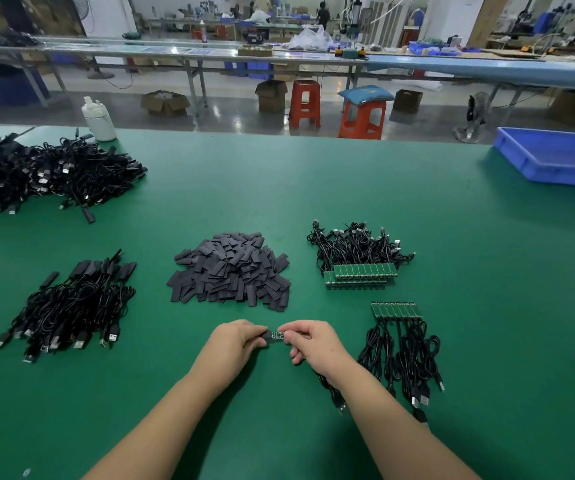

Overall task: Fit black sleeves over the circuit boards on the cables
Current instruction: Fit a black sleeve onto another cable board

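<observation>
Two bare arms reach out over the green table (pixel 314 188). The left hand (pixel 236 344) has its fingers curled and pinches a black sleeve (pixel 266 336) at its tip. The right hand (pixel 314 341) has its fingers curled too and pinches a small green circuit board (pixel 276 336). The sleeve and the board meet end to end, right between the two hands, low and in the middle of the table. How far the board is inside the sleeve is too small to tell. A black cable (pixel 333 393) hangs from under the right wrist and lies on the table, with its plug near the arm.

Just behind the hands is a big heap of loose black sleeves (pixel 230 270). To the right of the heap sits a bunch of cables with bare green boards (pixel 359 261) lined up in a row. Nearer, just right of the right hand, lies a second row of boards with cables (pixel 398 337), their plugs pointing toward the camera. To the left of the heap is a pile of cables with black ends (pixel 71 303). Far left at the back is a very big pile of black cables (pixel 43 171), and a white bottle (pixel 98 119) stands just behind it. A blue bin (pixel 553 157) sits at the far right edge of the table. Beyond the table are orange stools (pixel 362 116), cardboard boxes and long work benches.
</observation>
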{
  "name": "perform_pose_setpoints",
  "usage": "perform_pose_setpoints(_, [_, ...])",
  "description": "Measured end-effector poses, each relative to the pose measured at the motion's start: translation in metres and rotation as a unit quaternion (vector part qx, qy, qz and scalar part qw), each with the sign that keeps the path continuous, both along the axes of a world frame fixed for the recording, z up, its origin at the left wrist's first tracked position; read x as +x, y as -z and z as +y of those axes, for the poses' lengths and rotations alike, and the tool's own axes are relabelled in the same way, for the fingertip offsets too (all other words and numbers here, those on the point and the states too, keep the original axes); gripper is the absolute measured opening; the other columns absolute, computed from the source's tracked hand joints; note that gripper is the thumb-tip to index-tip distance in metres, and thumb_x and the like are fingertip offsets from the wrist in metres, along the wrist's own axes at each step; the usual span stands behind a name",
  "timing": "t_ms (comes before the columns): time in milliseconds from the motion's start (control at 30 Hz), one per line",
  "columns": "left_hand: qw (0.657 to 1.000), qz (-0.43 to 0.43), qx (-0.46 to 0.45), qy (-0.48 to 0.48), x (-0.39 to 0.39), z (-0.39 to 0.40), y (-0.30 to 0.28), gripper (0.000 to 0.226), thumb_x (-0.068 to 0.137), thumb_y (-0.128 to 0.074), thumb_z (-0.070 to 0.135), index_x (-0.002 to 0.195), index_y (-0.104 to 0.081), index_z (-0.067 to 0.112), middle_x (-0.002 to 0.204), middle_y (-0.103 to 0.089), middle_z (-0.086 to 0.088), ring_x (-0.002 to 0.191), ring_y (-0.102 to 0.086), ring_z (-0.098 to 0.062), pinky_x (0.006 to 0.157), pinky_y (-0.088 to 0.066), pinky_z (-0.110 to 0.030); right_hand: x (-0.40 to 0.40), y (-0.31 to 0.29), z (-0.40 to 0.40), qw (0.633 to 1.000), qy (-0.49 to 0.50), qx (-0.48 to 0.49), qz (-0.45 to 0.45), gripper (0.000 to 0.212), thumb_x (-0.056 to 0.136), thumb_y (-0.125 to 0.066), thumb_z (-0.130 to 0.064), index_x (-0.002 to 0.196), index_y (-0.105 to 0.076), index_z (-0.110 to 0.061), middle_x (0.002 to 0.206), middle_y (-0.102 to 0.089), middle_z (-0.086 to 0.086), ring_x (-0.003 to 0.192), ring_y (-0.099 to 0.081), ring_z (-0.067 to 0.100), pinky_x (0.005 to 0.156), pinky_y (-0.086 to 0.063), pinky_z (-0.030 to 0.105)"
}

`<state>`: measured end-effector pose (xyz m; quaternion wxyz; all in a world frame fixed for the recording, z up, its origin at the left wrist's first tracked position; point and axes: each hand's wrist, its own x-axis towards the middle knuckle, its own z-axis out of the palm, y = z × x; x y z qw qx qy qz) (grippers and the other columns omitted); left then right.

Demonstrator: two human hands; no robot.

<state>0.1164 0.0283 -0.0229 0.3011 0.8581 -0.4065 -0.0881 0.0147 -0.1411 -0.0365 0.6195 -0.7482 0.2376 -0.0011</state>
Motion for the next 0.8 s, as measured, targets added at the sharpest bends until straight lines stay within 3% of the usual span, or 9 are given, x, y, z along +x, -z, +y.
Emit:
perform_pose_setpoints(533, [0.997, -0.044, 0.058, -0.035, -0.004, -0.009, -0.003, 0.020, 0.096, -0.061, 0.024, 0.111, -0.072, 0.016, 0.102, -0.067, -0.003, 0.095, -0.062, -0.022, 0.086, -0.047, -0.034, -0.001, 0.000, -0.001, 1.000, -0.011, -0.002, -0.001, 0.018, 0.098, -0.061, -0.014, 0.100, -0.071, -0.029, 0.067, -0.066, -0.001, 0.055, -0.062, 0.009, 0.063, -0.053, 0.020])
perform_pose_setpoints(800, [0.995, -0.075, 0.065, 0.030, -0.001, -0.006, -0.011, 0.025, 0.098, -0.057, 0.025, 0.119, -0.069, 0.021, 0.109, -0.066, 0.003, 0.096, -0.062, -0.019, 0.086, -0.047, -0.029, -0.001, -0.001, -0.005, 0.999, 0.005, 0.037, -0.002, 0.019, 0.097, -0.061, -0.012, 0.095, -0.074, -0.027, 0.066, -0.066, -0.003, 0.058, -0.061, 0.011, 0.064, -0.053, 0.022])
